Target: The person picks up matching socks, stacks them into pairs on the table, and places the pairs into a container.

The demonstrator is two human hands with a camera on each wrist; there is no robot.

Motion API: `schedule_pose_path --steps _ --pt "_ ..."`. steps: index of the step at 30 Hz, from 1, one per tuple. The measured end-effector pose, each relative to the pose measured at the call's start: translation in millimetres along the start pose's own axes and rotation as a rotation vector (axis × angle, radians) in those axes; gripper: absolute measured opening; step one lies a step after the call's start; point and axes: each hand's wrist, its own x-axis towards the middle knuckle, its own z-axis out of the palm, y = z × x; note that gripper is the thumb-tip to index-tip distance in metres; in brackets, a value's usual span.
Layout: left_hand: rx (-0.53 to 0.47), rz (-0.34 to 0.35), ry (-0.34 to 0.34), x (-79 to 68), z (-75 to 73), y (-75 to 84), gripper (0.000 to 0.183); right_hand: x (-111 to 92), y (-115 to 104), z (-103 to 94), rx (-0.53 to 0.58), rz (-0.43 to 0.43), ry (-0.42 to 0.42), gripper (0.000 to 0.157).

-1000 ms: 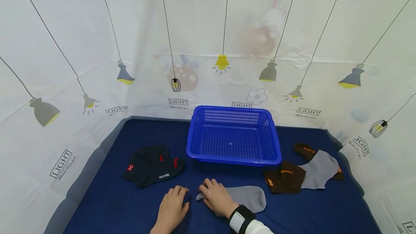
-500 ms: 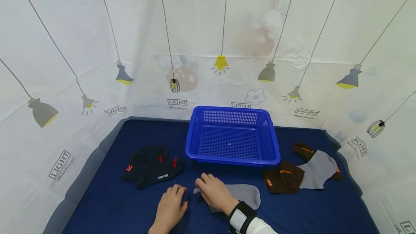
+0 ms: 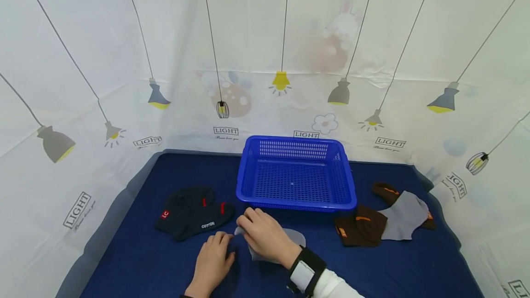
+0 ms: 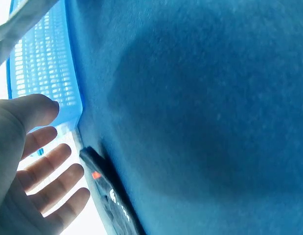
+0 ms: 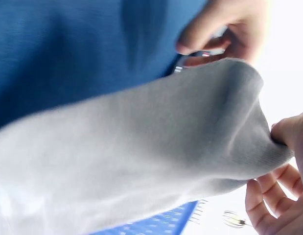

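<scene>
A grey sock (image 5: 141, 142) hangs from my right hand (image 3: 267, 238), which pinches one end between thumb and fingers. In the head view most of that sock lies hidden behind the hand, with its rounded end showing to the right. My left hand (image 3: 212, 261) is to the left of it, palm down over the dark blue cloth. The left wrist view shows the left fingers (image 4: 58, 183) spread, with nothing held. Just beyond the left hand lies a pair of black socks (image 3: 194, 213) with red marks and white lettering.
A blue plastic basket (image 3: 244, 192) stands at the back middle of the blue cloth (image 3: 136, 261). On the right lie brown socks (image 3: 370, 226) with orange marks and another grey sock (image 3: 407, 217). A white printed curtain (image 3: 186, 59) surrounds the back and sides.
My right hand has lifted the grey sock and drawn it to the left, towards my left hand. The left hand has shifted slightly left. The other socks and the basket stay put.
</scene>
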Motion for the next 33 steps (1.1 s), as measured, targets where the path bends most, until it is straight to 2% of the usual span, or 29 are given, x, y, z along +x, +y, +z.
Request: schedule_pose_path --steps 1,6,9,13,16,18,20,24,28,29,33 --pt "-0.004 -0.014 0.0 0.2 -0.5 -1.0 0.048 3 -1 -2.3 -0.001 -0.005 0.019 0.022" --pt "-0.011 -0.032 0.017 -10.3 24.6 -27.8 0.046 15 -4 -13.6 0.008 -0.029 0.094 0.024" --pt "-0.014 -0.024 0.026 -2.1 7.1 -18.6 0.045 20 -7 -19.8 0.018 -0.042 0.124 0.025" --pt "0.007 -0.043 -0.005 18.3 -35.0 12.2 0.046 26 -9 -27.1 0.03 -0.045 0.155 0.026" --pt "0.012 -0.06 -0.026 22.0 -42.6 19.6 0.045 26 -10 -31.3 0.04 -0.035 0.171 0.027" --pt "0.01 -0.051 -0.013 18.1 -33.3 13.5 0.044 23 -10 -32.8 0.04 -0.027 0.176 0.027" --pt "0.004 -0.038 0.005 10.8 -17.5 2.5 0.045 19 -8 -33.2 0.035 -0.016 0.182 0.028" --pt "0.015 -0.037 -0.011 -6.1 20.4 -22.3 0.043 7 -3 -30.6 0.021 0.005 0.194 0.029" --pt "0.042 -0.031 -0.012 -12.0 35.1 -26.4 0.045 -9 3 -25.0 0.036 0.029 0.209 0.032" --pt "0.044 -0.015 -0.014 -10.1 31.4 -22.2 0.045 -13 4 -23.5 0.041 0.037 0.21 0.033" --pt "0.011 -0.02 -0.01 -10.7 35.1 -17.7 0.045 -29 10 -17.5 0.063 0.065 0.207 0.036"
